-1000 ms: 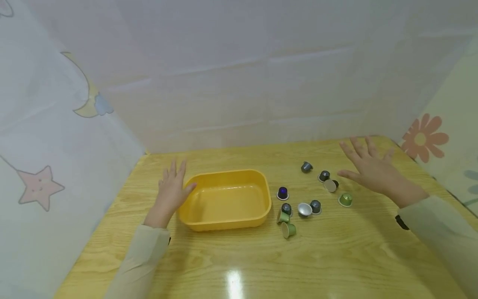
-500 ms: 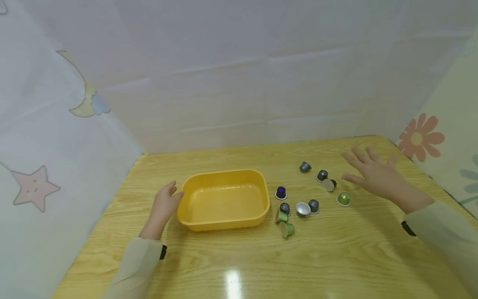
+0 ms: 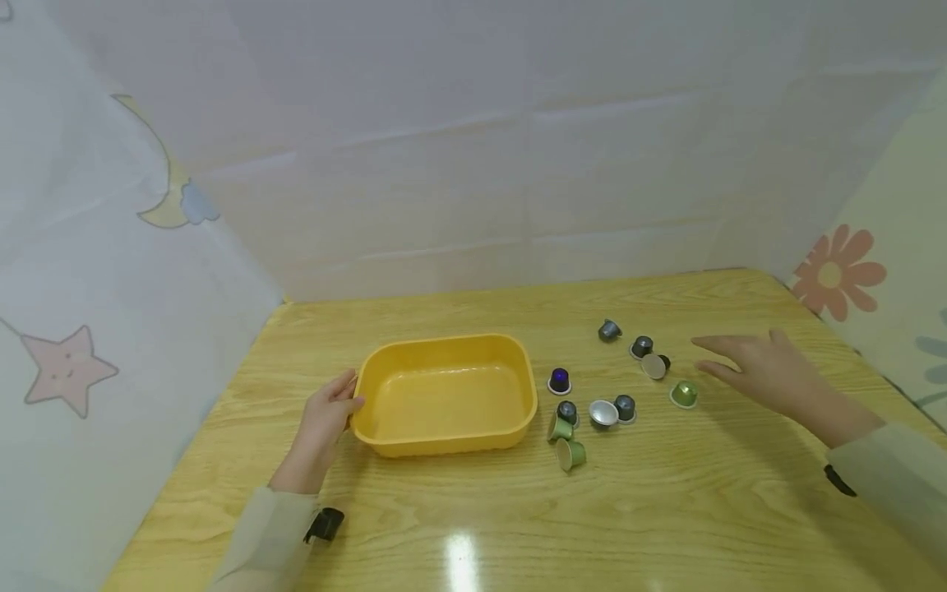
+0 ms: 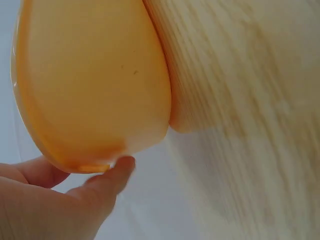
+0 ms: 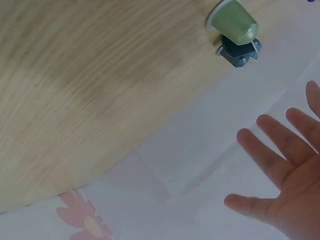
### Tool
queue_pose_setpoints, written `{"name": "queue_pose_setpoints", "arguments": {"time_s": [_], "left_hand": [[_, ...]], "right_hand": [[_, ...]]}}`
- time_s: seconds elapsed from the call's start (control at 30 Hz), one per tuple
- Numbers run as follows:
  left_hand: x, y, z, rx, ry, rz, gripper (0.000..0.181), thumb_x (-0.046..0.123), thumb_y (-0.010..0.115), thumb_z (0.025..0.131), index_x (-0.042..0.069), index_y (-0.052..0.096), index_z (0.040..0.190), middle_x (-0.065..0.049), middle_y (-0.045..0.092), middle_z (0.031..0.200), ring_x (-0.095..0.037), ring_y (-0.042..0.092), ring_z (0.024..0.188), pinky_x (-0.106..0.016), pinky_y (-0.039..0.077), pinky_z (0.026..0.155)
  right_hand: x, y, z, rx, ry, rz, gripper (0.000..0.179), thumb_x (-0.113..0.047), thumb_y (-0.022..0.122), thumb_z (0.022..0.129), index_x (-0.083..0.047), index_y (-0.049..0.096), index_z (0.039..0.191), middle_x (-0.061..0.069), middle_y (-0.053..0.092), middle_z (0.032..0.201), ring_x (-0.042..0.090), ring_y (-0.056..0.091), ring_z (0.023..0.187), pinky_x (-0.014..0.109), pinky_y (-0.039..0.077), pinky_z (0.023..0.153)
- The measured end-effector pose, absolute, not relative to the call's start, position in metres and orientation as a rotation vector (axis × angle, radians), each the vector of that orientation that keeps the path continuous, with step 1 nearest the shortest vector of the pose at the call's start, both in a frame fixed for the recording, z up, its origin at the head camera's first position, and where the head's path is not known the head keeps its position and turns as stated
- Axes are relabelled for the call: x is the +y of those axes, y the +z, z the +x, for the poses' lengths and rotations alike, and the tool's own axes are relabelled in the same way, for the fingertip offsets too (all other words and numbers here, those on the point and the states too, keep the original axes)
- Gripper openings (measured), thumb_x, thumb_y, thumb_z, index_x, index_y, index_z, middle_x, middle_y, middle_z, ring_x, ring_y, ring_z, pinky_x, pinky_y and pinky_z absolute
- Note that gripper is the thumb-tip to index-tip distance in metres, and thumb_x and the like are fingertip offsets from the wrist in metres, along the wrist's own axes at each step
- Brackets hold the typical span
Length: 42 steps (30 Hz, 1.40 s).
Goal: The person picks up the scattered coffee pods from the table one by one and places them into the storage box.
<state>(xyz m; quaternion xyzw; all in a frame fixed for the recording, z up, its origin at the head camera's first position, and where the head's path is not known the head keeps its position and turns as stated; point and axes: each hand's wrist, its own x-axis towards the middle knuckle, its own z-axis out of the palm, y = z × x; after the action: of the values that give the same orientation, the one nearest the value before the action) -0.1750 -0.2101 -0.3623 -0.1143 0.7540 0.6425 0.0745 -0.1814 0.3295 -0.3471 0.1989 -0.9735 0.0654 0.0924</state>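
A yellow plastic tray stands on the table, its left end held by my left hand. In the left wrist view, fingers and thumb lie on either side of the tray's rim. My right hand hovers right of the coffee capsules, fingers extended and holding nothing. Nearest to it is an upright shiny green capsule, also in the right wrist view as a green capsule. Beside that lie a tipped capsule with a beige lid and a dark capsule.
Right of the tray stands a purple capsule. Two green capsules, one a pale green capsule, lie tipped in front of it, near a silver capsule and dark ones. White printed cloth surrounds the wooden table.
My left hand has come down from above the tray's left end and taken hold of its rim. My right hand has lowered slightly and its spread fingers have drawn together.
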Motion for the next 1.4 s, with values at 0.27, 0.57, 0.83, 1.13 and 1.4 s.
{"name": "queue_pose_setpoints", "arguments": {"time_s": [0.27, 0.57, 0.83, 1.13, 1.4], "left_hand": [[-0.206, -0.364, -0.174, 2.095, 2.130, -0.356, 0.058, -0.005, 0.037, 0.102, -0.001, 0.011, 0.154, -0.017, 0.014, 0.159, -0.025, 0.015, 0.146, -0.038, 0.023, 0.116], [-0.206, -0.366, -0.174, 1.970, 2.259, -0.358, 0.059, -0.008, 0.033, 0.102, 0.000, 0.008, 0.154, -0.014, 0.007, 0.160, -0.022, 0.008, 0.146, -0.034, 0.016, 0.117], [-0.206, -0.365, -0.176, 1.931, 2.323, -0.343, 0.059, -0.010, 0.030, 0.101, -0.001, 0.006, 0.154, -0.014, 0.006, 0.160, -0.021, 0.006, 0.146, -0.033, 0.014, 0.118], [-0.205, -0.367, -0.175, 1.937, 2.316, -0.347, 0.058, -0.009, 0.032, 0.101, 0.000, 0.009, 0.154, -0.012, 0.010, 0.160, -0.021, 0.009, 0.146, -0.033, 0.016, 0.117], [-0.208, -0.375, -0.176, 1.956, 2.357, -0.287, 0.061, -0.007, 0.040, 0.099, -0.005, 0.011, 0.152, -0.016, 0.010, 0.159, -0.024, 0.009, 0.146, -0.031, 0.018, 0.116]], "right_hand": [[0.338, -0.358, -0.180, -2.963, 0.342, 0.694, 0.044, -0.019, 0.067, 0.093, 0.004, 0.058, 0.129, 0.026, 0.061, 0.123, 0.045, 0.061, 0.106, 0.072, 0.036, 0.092], [0.344, -0.373, -0.181, -2.849, 0.369, 0.951, 0.047, -0.014, 0.076, 0.083, 0.002, 0.062, 0.125, 0.021, 0.063, 0.123, 0.037, 0.065, 0.102, 0.048, 0.056, 0.081], [0.344, -0.385, -0.189, -2.751, 0.298, 1.098, 0.052, -0.012, 0.082, 0.075, 0.004, 0.063, 0.121, 0.018, 0.068, 0.114, 0.027, 0.069, 0.092, 0.038, 0.059, 0.073], [0.344, -0.394, -0.192, -2.745, 0.253, 1.142, 0.047, -0.002, 0.082, 0.070, 0.003, 0.067, 0.114, 0.019, 0.069, 0.110, 0.032, 0.069, 0.092, 0.037, 0.059, 0.070], [0.341, -0.396, -0.194, -2.791, 0.363, 1.089, 0.034, 0.005, 0.079, 0.073, 0.000, 0.068, 0.105, 0.006, 0.069, 0.098, 0.022, 0.067, 0.085, 0.034, 0.057, 0.066]]}}
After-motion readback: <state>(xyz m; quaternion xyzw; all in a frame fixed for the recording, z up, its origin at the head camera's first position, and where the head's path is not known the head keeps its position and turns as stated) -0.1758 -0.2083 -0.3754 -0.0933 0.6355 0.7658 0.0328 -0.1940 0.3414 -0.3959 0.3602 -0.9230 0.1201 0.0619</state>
